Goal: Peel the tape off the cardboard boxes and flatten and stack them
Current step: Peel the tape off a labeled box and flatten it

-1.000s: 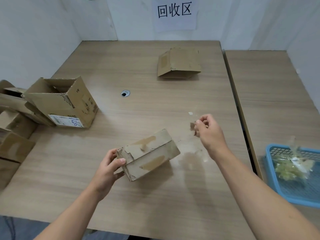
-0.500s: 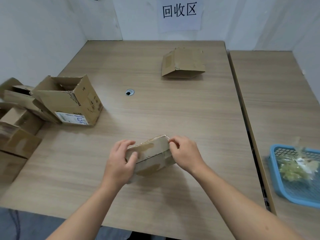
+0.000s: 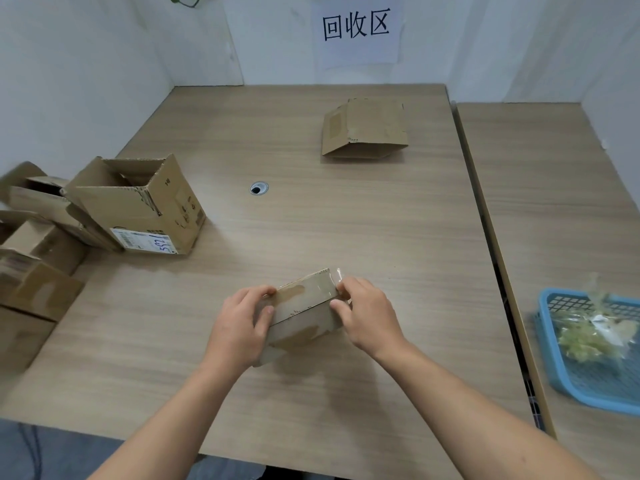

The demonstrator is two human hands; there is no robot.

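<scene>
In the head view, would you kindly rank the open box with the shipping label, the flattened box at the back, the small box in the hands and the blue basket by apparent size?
1. Open box with the shipping label.
2. Blue basket, cut off by the frame edge, so unsure.
3. Flattened box and small box look alike; the small one sits nearer the camera, so no ranking.

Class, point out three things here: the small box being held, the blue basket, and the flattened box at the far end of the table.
small box (image 3: 304,308), head view, its front face.
blue basket (image 3: 550,337), head view, its left rim.
flattened box (image 3: 375,124), head view, its top panel.
</scene>
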